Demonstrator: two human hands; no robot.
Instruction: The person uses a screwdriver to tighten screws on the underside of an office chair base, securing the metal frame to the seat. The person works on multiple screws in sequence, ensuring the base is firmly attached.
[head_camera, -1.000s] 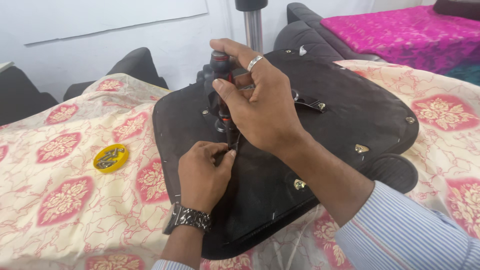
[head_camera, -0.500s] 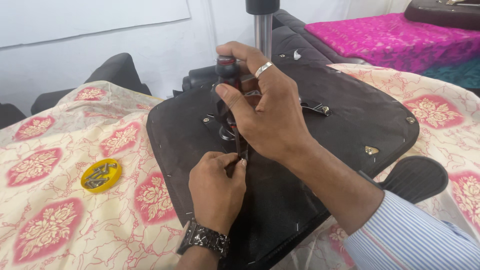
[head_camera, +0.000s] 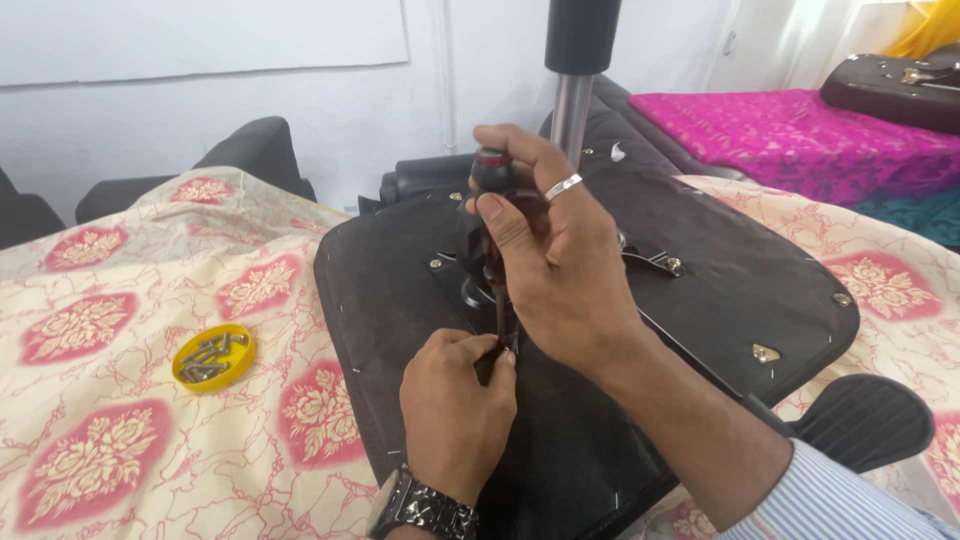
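An upturned black chair seat lies on a floral cloth, its metal post standing up at the back. My right hand, with a ring on one finger, grips the black and red handle of a screwdriver held upright over the seat's metal plate. My left hand, a watch on its wrist, pinches the screwdriver's shaft low down, near its tip at the plate. The tip and the screw under it are hidden by my fingers.
A small yellow dish with several screws sits on the cloth to the left. A black armrest lies at the right edge. Dark chair parts stand behind, and a pink-covered surface lies at the far right.
The view has shifted, so the seat and hands sit further right and lower. My right hand has stayed on the screwdriver handle, my left hand on the shaft.
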